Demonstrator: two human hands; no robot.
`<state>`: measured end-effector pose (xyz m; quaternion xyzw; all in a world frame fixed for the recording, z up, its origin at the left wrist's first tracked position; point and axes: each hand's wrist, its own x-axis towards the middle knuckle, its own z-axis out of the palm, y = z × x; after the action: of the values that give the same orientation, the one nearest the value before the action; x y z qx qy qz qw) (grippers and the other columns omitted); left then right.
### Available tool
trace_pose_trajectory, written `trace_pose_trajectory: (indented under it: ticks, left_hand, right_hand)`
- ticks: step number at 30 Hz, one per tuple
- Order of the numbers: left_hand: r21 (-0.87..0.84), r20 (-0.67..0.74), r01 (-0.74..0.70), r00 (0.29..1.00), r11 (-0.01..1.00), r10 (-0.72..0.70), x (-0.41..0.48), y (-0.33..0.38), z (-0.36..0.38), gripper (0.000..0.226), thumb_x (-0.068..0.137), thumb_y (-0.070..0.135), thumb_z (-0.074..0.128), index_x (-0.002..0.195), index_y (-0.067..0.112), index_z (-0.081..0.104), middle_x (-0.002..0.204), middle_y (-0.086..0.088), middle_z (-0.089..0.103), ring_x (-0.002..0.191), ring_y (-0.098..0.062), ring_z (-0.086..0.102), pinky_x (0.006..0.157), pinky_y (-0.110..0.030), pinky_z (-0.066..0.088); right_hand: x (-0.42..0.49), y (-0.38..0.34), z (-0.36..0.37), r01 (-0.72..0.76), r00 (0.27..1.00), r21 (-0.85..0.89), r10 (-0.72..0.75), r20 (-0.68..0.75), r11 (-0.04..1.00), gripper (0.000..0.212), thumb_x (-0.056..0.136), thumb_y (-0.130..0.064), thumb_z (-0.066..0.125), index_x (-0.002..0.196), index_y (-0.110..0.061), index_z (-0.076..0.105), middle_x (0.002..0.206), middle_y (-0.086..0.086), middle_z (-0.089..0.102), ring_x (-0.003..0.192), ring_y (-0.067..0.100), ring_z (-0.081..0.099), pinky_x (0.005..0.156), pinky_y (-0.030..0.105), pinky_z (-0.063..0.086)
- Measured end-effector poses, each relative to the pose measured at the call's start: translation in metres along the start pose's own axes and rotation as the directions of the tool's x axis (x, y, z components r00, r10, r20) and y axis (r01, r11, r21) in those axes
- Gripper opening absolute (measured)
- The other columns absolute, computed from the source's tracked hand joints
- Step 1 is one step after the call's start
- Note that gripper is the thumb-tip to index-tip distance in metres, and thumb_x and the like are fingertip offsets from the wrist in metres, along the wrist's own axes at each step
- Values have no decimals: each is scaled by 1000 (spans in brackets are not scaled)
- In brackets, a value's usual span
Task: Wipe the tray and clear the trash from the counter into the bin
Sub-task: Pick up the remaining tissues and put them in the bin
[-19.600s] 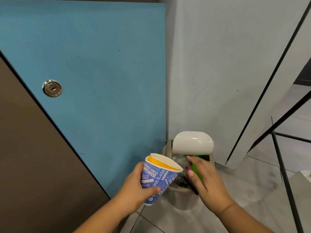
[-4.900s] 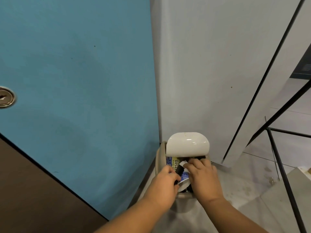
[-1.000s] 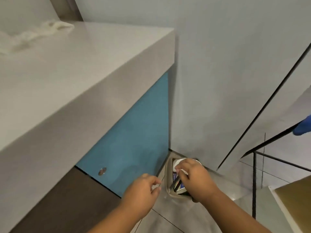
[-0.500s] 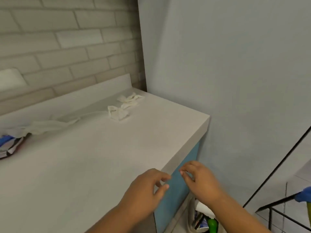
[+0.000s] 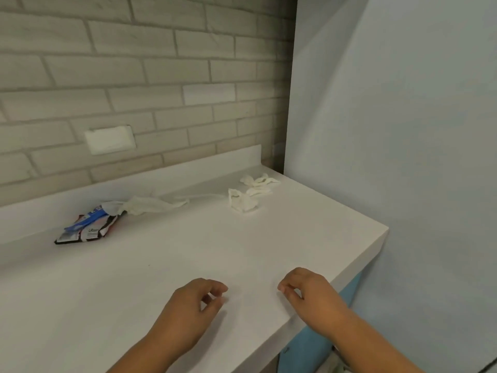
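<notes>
On the white counter [image 5: 188, 254] lies a blue, red and black snack wrapper [image 5: 86, 228] at the left near the back. A long crumpled white tissue [image 5: 149, 205] lies beside it, partly over its top edge. A folded tissue wad [image 5: 242, 203] and several small tissue scraps [image 5: 259, 183] lie at the back right corner. My left hand [image 5: 192, 308] and my right hand [image 5: 312, 297] hover over the counter's front right part, fingers loosely curled and holding nothing. The bin and the tray are out of view.
A brick wall [image 5: 134, 76] with a white socket plate [image 5: 109, 140] runs behind the counter. A pale blue-grey wall [image 5: 403, 130] closes the right side. The blue cabinet front [image 5: 347, 292] shows below the counter's right edge.
My view has risen from the bin on the floor to the counter top. Both hands left the bin empty and now hang over the counter's front right part.
</notes>
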<state>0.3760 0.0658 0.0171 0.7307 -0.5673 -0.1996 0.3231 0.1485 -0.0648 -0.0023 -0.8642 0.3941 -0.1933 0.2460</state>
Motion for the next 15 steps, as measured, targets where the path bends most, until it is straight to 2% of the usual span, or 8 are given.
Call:
trace_pose_trajectory:
  ticks: [10,12,15]
  left_hand:
    - [77,-62,74,996,994,-69,61,7,15,15,89,37,58,88,52,55,97,24,61,96,9,54,74,-7,43]
    - [89,-89,89,993,992,-81,77,12,15,14,88,38,58,88,52,55,97,24,60,98,10,52,74,-7,43]
    - [102,-137,133,984,986,-118,99,18,15,14,89,38,58,92,51,55,98,25,59,95,10,54,74,-7,42]
  right_hand:
    - [104,30,-16,126,979,-37,-118,165,991,21,96,-25,48,101,-26,68,102,-17,58,92,0,55,77,3,36]
    - [128,35,-22,148,973,-36,-139,186,988,20,96,-24,48,99,-29,67,104,-17,57,94,-1,54,80,3,36]
    - [163,38,-26,179,962,-51,-164,219,983,18,95,-23,47,96,-34,61,111,-16,56,103,1,53,90,13,40]
